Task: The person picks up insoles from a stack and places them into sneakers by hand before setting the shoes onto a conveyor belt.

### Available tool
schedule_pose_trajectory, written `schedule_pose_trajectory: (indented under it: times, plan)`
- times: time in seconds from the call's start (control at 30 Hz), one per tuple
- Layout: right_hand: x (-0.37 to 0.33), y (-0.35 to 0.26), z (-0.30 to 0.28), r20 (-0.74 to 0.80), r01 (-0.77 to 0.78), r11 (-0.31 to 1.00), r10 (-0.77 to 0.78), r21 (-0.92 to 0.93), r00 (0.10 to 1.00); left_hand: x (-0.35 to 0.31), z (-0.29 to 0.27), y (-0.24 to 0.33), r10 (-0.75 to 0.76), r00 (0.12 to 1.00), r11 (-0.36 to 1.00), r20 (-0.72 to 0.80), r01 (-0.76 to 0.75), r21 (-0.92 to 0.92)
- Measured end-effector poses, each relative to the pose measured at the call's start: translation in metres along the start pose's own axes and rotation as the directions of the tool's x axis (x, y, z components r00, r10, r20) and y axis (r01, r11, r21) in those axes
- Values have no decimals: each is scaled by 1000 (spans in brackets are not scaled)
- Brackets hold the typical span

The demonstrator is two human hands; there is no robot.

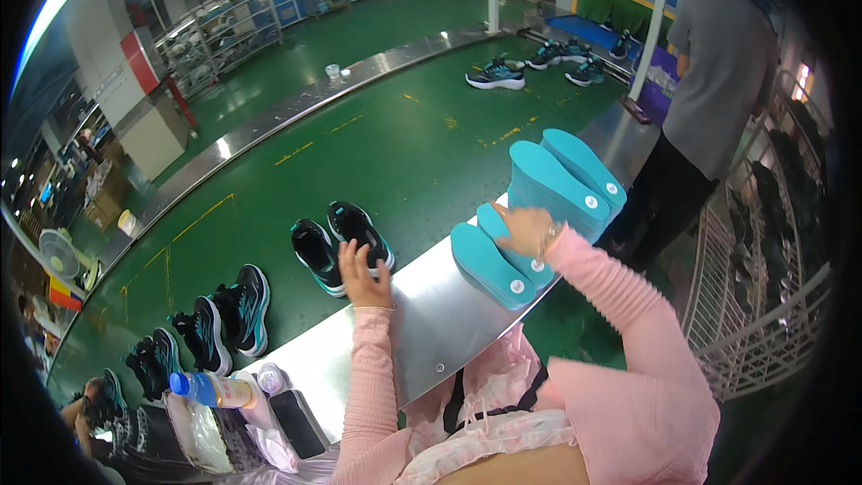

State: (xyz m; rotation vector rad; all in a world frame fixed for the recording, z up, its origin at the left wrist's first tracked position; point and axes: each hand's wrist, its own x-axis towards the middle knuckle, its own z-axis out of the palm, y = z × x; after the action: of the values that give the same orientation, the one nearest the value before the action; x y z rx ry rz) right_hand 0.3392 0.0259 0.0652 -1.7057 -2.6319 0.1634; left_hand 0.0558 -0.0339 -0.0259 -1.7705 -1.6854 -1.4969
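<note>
The person in pink sleeves has the right hand (pixel 527 232) on the nearer teal insoles (pixel 485 265), its fingers bent over the top of the right-hand one; from here I can't tell whether they grip it. Those insoles lie on the silver metal surface (pixel 422 341), and just beyond them stands a second, taller pile of teal insoles (pixel 549 175). Each top insole that I can see carries a round white sticker (pixel 517 286) near one end, marked with something dark and too small to make out.

The left hand (pixel 364 278) is loose and holding nothing, fingers spread at the right shoe of a dark pair of shoes (pixel 312 250) on the green surface (pixel 269 207); whether it touches the shoe I can't say. More dark shoes with teal trim (pixel 251 310) stand farther left. Near them, a blue-capped bottle (pixel 211 390) wears a pale label with unreadable print, next to a black phone (pixel 298 422). Over on the right, somebody in a grey shirt (pixel 725 63) stands facing away.
</note>
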Motion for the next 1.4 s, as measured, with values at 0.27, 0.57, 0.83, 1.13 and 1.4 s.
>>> schedule_pose_trajectory:
  times: [0.27, 0.57, 0.83, 1.13, 1.4]
  plan:
    - [-14, 13, 39, 33, -160, 987, 159, 18, 987, 4, 20, -30, -195, 973, 968, 126, 170, 182]
    - [-12, -15, -8, -197, 60, 975, -17, 215, 980, 71, -11, -72, -408, 840, 913, 359, 367, 179]
    - [102, -129, 1, 104, 381, 608, -611, 696, 784, 77, -1, -102, -434, 800, 900, 415, 361, 246]
    - [136, -229, 18, 293, 267, 963, -265, 34, 919, 66, -2, -104, -366, 877, 928, 310, 320, 189]
    - [152, -252, 89, -27, 36, 924, -28, 380, 999, 65, -12, -95, -343, 868, 936, 359, 286, 205]
